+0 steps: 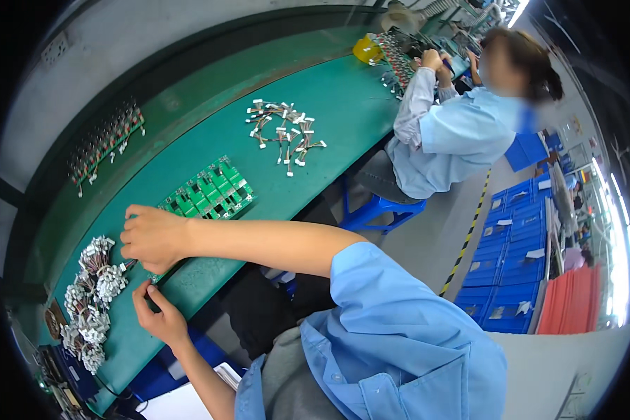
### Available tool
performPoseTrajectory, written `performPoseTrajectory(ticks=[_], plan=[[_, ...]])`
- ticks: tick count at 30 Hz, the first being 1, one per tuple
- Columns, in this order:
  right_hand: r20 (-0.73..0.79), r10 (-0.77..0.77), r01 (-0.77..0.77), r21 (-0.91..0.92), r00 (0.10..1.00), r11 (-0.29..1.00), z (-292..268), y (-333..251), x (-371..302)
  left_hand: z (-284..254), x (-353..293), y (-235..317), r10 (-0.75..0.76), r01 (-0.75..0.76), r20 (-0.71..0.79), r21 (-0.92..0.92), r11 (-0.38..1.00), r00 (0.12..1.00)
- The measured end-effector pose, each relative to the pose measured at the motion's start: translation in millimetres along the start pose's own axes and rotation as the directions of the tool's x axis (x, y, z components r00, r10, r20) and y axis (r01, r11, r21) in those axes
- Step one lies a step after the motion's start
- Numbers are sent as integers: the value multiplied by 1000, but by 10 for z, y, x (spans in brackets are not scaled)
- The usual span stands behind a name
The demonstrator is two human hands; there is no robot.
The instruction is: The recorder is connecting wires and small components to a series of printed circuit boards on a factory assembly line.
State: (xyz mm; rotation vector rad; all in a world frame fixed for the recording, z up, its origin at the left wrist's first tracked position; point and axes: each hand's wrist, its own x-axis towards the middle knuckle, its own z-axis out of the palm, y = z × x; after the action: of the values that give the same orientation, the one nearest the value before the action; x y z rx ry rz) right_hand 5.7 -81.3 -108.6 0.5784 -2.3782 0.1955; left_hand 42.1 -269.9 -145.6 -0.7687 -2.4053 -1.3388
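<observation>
My right hand (152, 239) reaches across a panel of green circuit boards (210, 192), its fingers curled down over the panel's near left end. A short wire (129, 264) shows just below those fingertips; whether they grip it is hidden. Below it, my left hand (159, 316) has thumb and forefinger brought together beside a small exposed corner of green board (154, 278). What lies in that pinch is too small to make out. Close by on the left, bundles of wire harnesses with white connectors (94, 301) are heaped on the green table (189, 287).
Loose wire harnesses (287, 133) lie spread farther along the table. A wired board strip (108, 147) stands at the back left. To the right, a co-worker (455, 133) sits on a blue stool (381, 210), handling wired boards. Blue bins (504, 245) stand beyond the floor.
</observation>
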Motion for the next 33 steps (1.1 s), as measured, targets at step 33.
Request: performPoseTrajectory(ticks=[33], plan=[[283, 217, -248, 82, 934, 965, -103, 118, -10, 208, 38, -95, -46, 46, 0, -160, 986, 999]])
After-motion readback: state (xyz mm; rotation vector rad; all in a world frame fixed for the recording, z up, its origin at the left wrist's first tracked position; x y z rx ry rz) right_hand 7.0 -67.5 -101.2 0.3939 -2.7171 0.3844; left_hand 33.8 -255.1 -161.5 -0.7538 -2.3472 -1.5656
